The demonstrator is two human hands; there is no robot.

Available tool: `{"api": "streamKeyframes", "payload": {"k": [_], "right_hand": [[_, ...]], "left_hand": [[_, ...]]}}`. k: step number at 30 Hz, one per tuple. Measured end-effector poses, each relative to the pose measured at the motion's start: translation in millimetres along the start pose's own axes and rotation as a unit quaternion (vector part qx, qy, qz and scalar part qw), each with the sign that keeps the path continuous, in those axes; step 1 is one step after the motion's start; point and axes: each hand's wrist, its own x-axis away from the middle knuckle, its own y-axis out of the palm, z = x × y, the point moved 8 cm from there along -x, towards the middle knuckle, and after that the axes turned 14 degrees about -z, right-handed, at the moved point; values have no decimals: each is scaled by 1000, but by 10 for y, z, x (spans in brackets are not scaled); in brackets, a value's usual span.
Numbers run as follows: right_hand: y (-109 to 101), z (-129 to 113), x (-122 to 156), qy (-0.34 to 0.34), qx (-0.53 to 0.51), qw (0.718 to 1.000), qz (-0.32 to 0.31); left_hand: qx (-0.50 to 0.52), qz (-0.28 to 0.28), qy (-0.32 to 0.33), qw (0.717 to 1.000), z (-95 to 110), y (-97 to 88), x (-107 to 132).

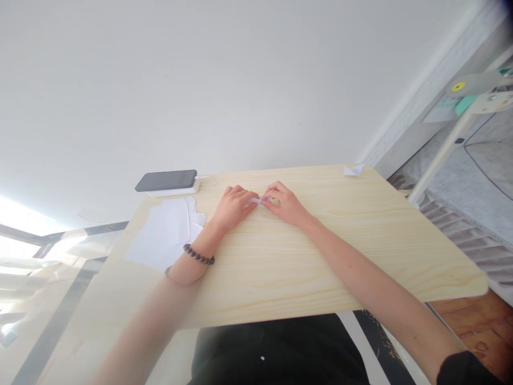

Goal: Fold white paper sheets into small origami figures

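Note:
A small white strip of paper (253, 201) is pinched between my two hands, just above or on the middle of the wooden table. My left hand (235, 206) grips its left part, with a dark beaded bracelet on the wrist. At its right end, my right hand (284, 202) holds the paper between thumb and fingertips. The fingers cover much of the piece, so its exact shape is hard to make out. Left of my left hand lie torn white paper sheets (162, 235), overlapping one another.
A dark phone (166, 180) rests on a white box (176, 191) at the back left, with a white cable attached. A folded white paper piece (353, 170) sits at the back right of the table (360, 256). A wall rises behind; a pale metal pole (441, 149) stands at right.

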Motion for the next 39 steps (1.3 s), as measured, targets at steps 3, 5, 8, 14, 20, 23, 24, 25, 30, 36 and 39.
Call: {"api": "streamKeyframes", "payload": {"k": [3, 5, 8, 14, 20, 23, 24, 25, 30, 36, 39], "right_hand": [[24, 50, -11, 7, -27, 1000, -6], [26, 84, -11, 15, -38, 999, -4], [29, 91, -9, 16, -41, 999, -9], [40, 83, -12, 9, -53, 998, -25], [43, 70, -23, 0, -59, 998, -31], [26, 85, -23, 10, -62, 998, -21], [8, 101, -19, 17, -64, 998, -9], [-17, 123, -12, 26, -67, 997, 9], [-109, 220, 30, 64, -86, 991, 76], [-97, 154, 19, 45, -52, 996, 57], [-91, 136, 18, 35, -36, 997, 57]], "left_hand": [[-7, -3, 10, 1000, 2, 30, -7], [-5, -3, 10, 1000, -18, 44, -10], [2, -2, 3, 1000, -53, 53, -13], [21, 2, -4, 1000, -59, 38, -6], [38, -6, 6, 999, -25, 31, -3], [59, -17, 3, 998, -34, 50, -5], [70, -21, -2, 997, -41, 57, -4], [81, -23, -6, 996, -50, 62, -3], [114, -14, -34, 993, -90, 51, 7], [135, 12, -69, 988, -166, 38, 19], [154, 25, -81, 984, -207, 38, 25]]}}
